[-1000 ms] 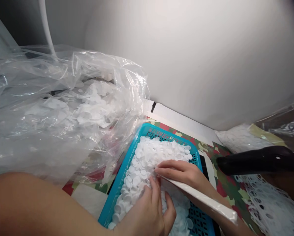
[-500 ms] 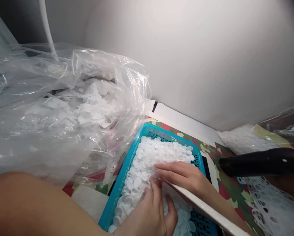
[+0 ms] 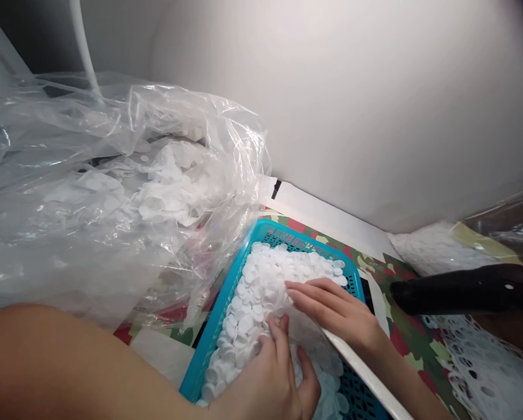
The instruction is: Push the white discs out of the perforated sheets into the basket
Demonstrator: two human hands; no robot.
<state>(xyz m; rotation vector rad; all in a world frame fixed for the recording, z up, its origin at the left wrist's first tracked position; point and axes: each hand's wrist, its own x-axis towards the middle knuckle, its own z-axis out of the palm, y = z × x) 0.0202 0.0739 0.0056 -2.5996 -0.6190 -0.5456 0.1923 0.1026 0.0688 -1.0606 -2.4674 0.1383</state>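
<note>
A blue plastic basket sits in front of me, heaped with several small white round pads. My left hand rests in the near part of the heap, its fingers curled into the pads. My right hand lies over the middle of the heap with fingers stretched out and together, touching the pads. A long white strip runs along under my right forearm toward the lower right. What lies under either palm is hidden.
A big clear plastic bag holding more white pads fills the left. A black handle-like object lies at the right above white punched sheet material. A white wall stands behind. The surface has a camouflage pattern.
My right hand has slid a little to the right and farther over the heap. The white strip has shifted down to the right. My left hand has barely moved.
</note>
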